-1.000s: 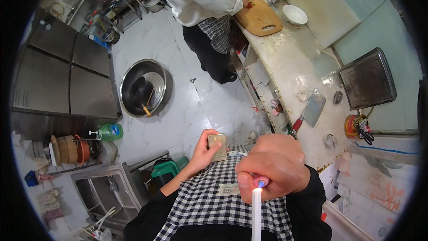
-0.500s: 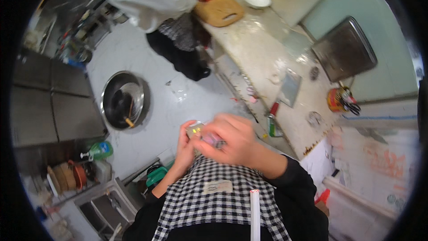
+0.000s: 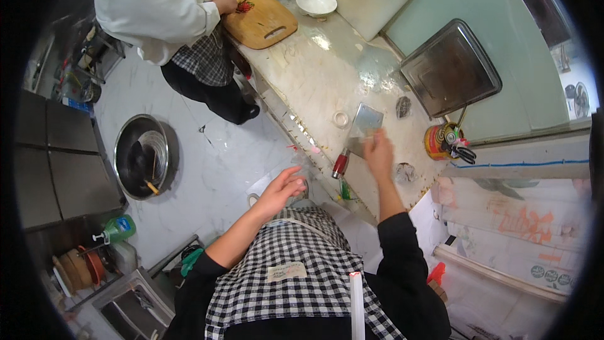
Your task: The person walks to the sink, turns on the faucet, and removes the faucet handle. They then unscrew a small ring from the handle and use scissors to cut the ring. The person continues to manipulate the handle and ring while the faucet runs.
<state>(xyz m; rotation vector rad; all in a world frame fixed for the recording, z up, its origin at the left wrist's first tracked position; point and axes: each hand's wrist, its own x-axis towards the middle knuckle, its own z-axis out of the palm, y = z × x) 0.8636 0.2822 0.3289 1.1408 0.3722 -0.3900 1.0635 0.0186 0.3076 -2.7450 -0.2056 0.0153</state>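
Note:
My left hand [image 3: 282, 194] is raised in front of the apron with its fingers apart, and nothing shows in it. My right hand [image 3: 379, 157] reaches over the counter beside a cleaver [image 3: 367, 118] with a red handle. Motion smears its fingers, so I cannot tell whether they hold anything. The cleaver lies flat, partly covered by that hand. Near the handle's end, at the counter edge, is a small green item [image 3: 345, 190]. A roll of tape [image 3: 340, 119] lies left of the blade, and a crumpled clear plastic piece [image 3: 406, 173] lies right of my wrist.
At the far left a co-worker [image 3: 157, 12] holds a knife over a wooden cutting board [image 3: 255, 28]. A white bowl [image 3: 316, 3] stands beside it. A dark metal tray [image 3: 452, 66] leans on the wall by a can [image 3: 440, 141] with scissors. A large metal basin [image 3: 119, 157] sits on the floor.
My hands were together in front of my chest around a small shiny packet; now they are apart. The right has moved out over the counter, and the packet is not plainly visible.

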